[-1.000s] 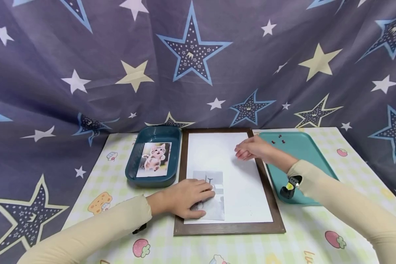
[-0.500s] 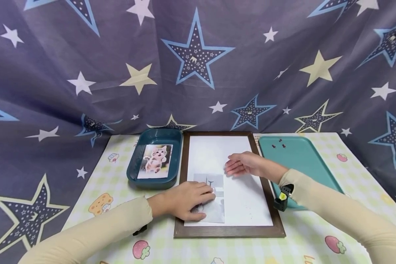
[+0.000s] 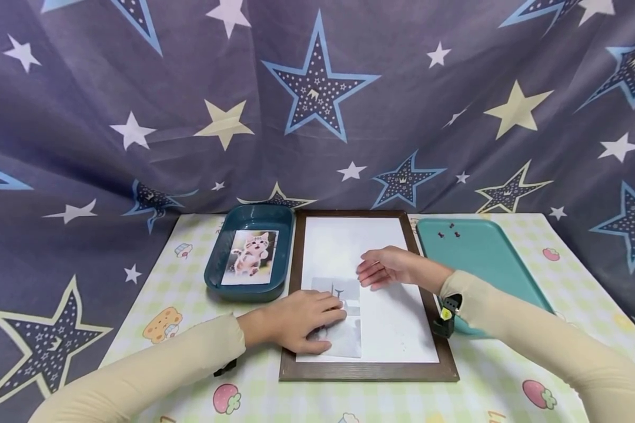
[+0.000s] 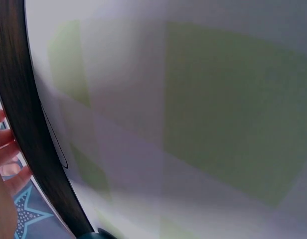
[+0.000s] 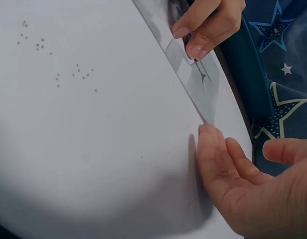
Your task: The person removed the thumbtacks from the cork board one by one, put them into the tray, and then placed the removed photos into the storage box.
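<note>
My left hand (image 3: 308,320) rests on a pale grey photo print (image 3: 352,341) with its fingers spread over it. The print lies on the lower left of a white board (image 3: 397,329) with a brown wooden frame (image 3: 367,371), and the hand hides part of its picture. Close to the print's upper right corner is my right hand (image 3: 386,268), over the board, fingers loosely extended. In the right wrist view, that hand's fingertips (image 5: 206,130) come to the print's edge, the thumb stands apart, and nothing shows between them. Contact there I cannot tell.
Left of the frame stands a dark blue bin (image 3: 211,276) holding a kitten photo (image 3: 250,258). A teal tray (image 3: 487,252) at the right carries several small dark red push pins (image 3: 450,231). Small holes (image 5: 40,45) dot the board. A checked cloth (image 3: 153,388) covers the table.
The right hand has moved left and toward me, from near the tray to beside the print's upper corner. The left hand stays on the print. The head view has shifted slightly.
</note>
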`<state>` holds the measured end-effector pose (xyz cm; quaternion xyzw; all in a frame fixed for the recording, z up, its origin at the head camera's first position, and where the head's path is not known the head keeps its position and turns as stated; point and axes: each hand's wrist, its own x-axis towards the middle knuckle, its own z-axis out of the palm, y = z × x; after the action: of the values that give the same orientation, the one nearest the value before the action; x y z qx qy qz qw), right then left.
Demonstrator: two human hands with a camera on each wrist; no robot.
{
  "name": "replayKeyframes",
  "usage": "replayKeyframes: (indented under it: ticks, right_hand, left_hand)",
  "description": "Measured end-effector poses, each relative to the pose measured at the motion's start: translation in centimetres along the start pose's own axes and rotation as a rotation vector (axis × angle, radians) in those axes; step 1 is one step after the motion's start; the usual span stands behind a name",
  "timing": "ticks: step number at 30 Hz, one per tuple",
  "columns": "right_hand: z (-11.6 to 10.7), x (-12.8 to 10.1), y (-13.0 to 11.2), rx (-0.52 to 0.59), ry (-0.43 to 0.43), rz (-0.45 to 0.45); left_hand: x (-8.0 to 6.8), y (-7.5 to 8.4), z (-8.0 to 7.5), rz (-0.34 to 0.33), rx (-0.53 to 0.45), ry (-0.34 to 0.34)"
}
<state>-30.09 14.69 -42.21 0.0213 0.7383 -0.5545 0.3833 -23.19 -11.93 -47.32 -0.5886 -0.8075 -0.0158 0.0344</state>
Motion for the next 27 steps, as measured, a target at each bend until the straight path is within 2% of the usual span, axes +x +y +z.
replayKeyframes:
  ticks: [11, 27]
  right_hand:
    - [0.7, 0.4, 0.0, -0.041, 0.001, 0.002]
    - [1.7, 0.5, 0.8, 0.018, -0.04, 0.008]
  left_hand:
    - [0.0, 0.1, -0.2, -0.008, 0.01, -0.009]
    - [0.0, 0.4, -0.4, -0.027, 0.003, -0.033]
